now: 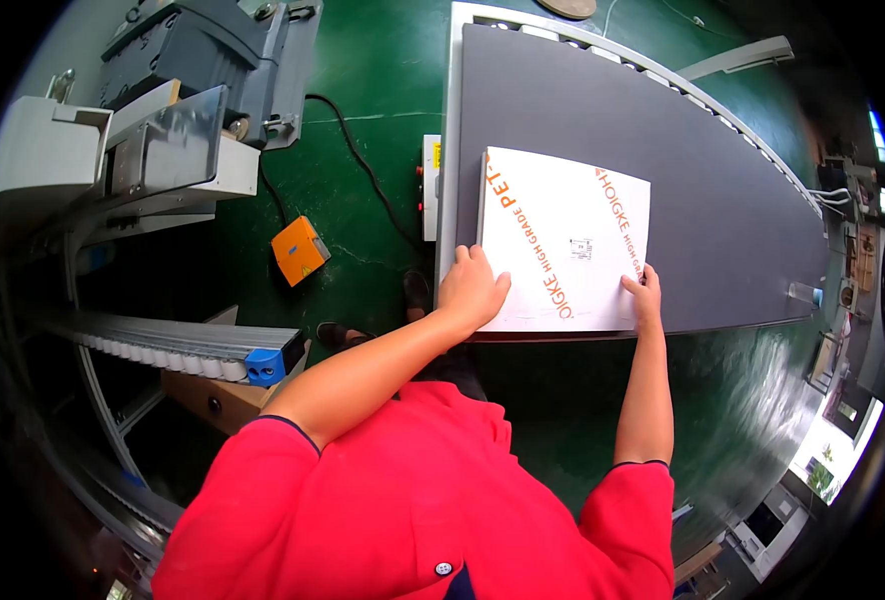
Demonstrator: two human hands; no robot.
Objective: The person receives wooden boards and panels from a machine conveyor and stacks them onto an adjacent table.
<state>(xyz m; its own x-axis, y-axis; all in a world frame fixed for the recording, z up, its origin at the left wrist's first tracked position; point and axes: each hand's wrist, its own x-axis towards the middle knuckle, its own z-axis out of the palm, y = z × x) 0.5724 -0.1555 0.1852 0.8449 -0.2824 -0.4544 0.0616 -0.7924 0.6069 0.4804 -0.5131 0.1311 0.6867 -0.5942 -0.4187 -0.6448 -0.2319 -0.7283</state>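
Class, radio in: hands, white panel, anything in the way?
Left hand at left edge, right hand gripping right edge of white panel. Panel print-up on grey belt. Bottle near belt's right end, apart from panel.

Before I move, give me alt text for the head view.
Left hand and right hand hold opposite sides of a white panel, printed "HIGH GRADE PET" in orange, at the near edge of a grey conveyor belt above green floor.

two grips [473, 290] [645, 297], one white panel [548, 215], one grey belt [733, 225], one orange pedal [300, 250]
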